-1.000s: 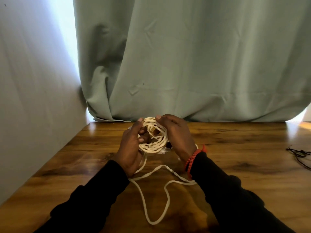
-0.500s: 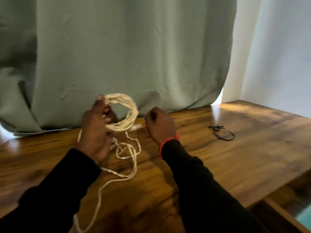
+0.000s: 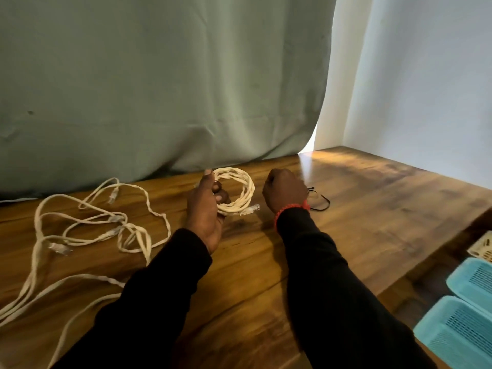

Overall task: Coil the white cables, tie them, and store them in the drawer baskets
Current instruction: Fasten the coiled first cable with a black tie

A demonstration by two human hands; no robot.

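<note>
Sprawling loose cables (image 3: 87,235) (white, twisted, clear-plugged) lie on the glossy wooden table (image 3: 372,222), left of the left hand (image 3: 205,211), which grips a round white coil (image 3: 239,193). Just right, apart from it, the right hand (image 3: 285,190) is clenched, holding nothing visible.

The left hand (image 3: 206,209) grips the coiled cable (image 3: 235,191) — thumb up, fingers curled through the loop. The right hand (image 3: 285,190) hovers just right of the coiled cable — a fist, empty.
</note>
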